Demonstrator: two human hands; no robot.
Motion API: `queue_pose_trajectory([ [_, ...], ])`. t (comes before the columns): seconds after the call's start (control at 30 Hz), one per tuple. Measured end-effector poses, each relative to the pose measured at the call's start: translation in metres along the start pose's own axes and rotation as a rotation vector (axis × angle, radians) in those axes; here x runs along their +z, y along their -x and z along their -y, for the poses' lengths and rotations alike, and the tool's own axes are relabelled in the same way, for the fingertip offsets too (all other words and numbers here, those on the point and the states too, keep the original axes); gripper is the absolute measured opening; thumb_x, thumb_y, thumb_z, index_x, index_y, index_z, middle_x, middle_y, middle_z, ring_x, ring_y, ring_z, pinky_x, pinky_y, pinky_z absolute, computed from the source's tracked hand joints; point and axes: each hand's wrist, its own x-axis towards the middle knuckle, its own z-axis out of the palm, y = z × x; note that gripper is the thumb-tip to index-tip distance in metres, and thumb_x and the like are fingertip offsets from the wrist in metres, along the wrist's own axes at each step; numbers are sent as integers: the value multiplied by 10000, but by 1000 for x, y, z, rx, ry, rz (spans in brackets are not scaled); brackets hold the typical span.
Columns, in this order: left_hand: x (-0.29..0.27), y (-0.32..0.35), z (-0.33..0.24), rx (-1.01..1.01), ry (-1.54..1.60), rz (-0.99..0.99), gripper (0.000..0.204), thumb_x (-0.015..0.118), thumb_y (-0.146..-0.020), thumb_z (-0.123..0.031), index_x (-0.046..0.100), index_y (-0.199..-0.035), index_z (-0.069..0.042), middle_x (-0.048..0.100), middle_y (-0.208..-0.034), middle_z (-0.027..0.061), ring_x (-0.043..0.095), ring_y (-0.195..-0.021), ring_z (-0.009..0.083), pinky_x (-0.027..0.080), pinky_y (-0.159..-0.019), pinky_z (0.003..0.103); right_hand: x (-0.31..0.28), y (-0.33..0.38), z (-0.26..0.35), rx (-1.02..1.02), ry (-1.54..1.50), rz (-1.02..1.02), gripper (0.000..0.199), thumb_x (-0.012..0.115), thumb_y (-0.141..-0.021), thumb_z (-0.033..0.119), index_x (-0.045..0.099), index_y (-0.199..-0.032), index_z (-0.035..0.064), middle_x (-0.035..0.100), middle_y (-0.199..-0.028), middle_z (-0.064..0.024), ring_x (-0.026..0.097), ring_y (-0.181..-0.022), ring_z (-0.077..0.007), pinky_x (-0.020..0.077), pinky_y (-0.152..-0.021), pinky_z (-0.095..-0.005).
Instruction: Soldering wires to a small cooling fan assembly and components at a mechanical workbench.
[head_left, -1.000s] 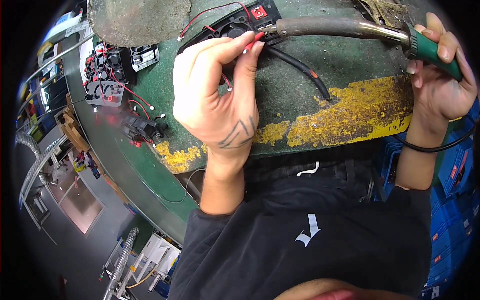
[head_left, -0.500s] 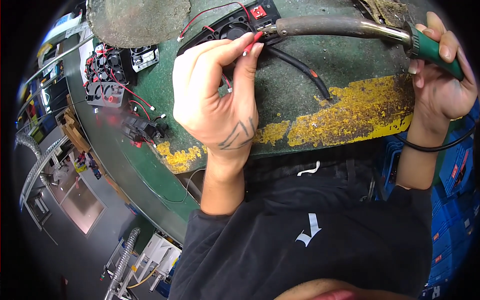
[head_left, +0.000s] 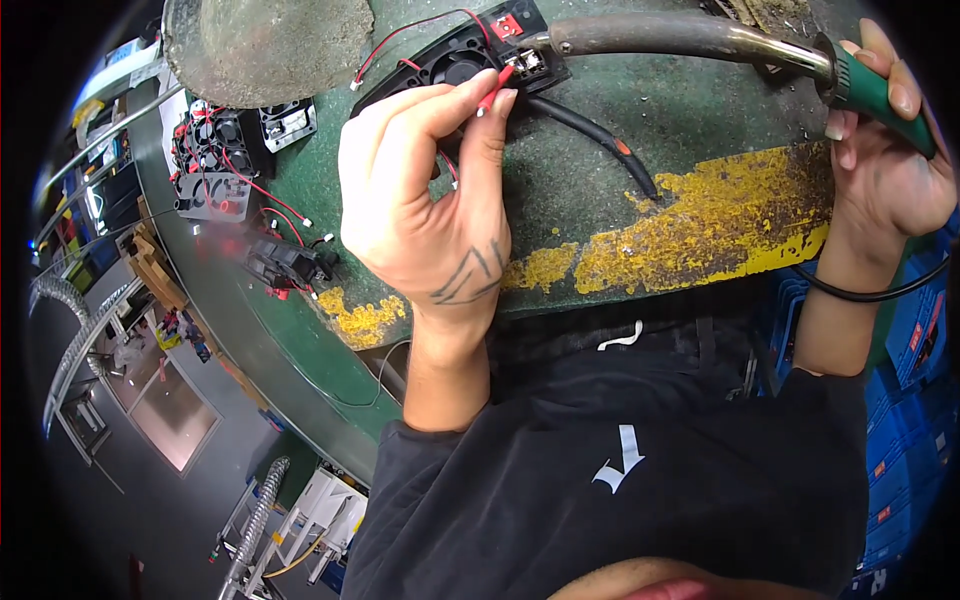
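My left hand (head_left: 425,200) pinches a short red wire (head_left: 491,97) with a pale tip between thumb and forefinger. Just beyond the fingertips lies a black fan housing (head_left: 462,66), partly covered by the hand, with silver metal contacts (head_left: 530,65) at its right end. The green handle of a soldering iron (head_left: 650,37) is gripped in my right hand (head_left: 890,180). Its long metal shaft reaches left across the bench, and its tip is over the housing beside the contacts. Whether the tip touches anything I cannot tell.
A black cable (head_left: 585,122) with an orange mark runs from the housing over the green bench. Several more fans (head_left: 215,130) with red wires are at the left. A rough grey slab (head_left: 270,50) sits at the far left, and worn yellow paint (head_left: 700,225) lines the near edge.
The iron's tip has shifted a little left and away from me, leaving the metal contacts more visible. My left hand has moved slightly left with the red wire still pinched.
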Motion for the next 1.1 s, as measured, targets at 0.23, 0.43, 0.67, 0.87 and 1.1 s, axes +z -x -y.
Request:
queue_pose_trajectory([
  [0.23, -1, -3, -2, -60, 41, 20, 172, 805, -754, 34, 748, -909, -13, 673, -847, 85, 614, -756, 152, 505, -637, 237, -1, -1, 0, 1, -12, -14, 342, 393, -960, 296, 505, -742, 58, 571, -842, -154, 569, -441, -280, 423, -296, -291],
  [0.43, -1, -4, -3, -61, 9, 43, 155, 801, -762, 23, 746, -902, -17, 676, -844, 78, 616, -769, 161, 505, -653, 243, -1, 2, 2, 3, -20, -26, 342, 394, -960, 296, 502, -740, 58, 572, -837, -154, 567, -435, -280, 423, -294, -292],
  [0.67, 0, -3, -2, -65, 32, 31, 153, 796, -765, 20, 748, -901, -30, 680, -844, 80, 622, -788, 167, 507, -670, 254, 4, 1, -1, 5, -31, -40, 343, 395, -960, 296, 499, -737, 57, 573, -830, -154, 565, -428, -280, 422, -290, -294],
  [0.87, -1, -5, -3, -57, -11, 49, 133, 785, -778, 9, 745, -899, -30, 682, -825, 74, 621, -776, 176, 500, -686, 263, 6, 1, -2, 3, -38, -52, 344, 396, -960, 296, 497, -734, 57, 573, -825, -153, 563, -422, -280, 421, -288, -295],
  [1.1, -2, -8, -3, -43, -12, 75, 96, 753, -835, 11, 746, -930, 3, 677, -830, 37, 569, -706, 69, 436, -649, 188, 5, 1, -1, 2, -48, -67, 345, 397, -960, 297, 494, -731, 57, 574, -819, -153, 561, -414, -280, 420, -285, -297],
])
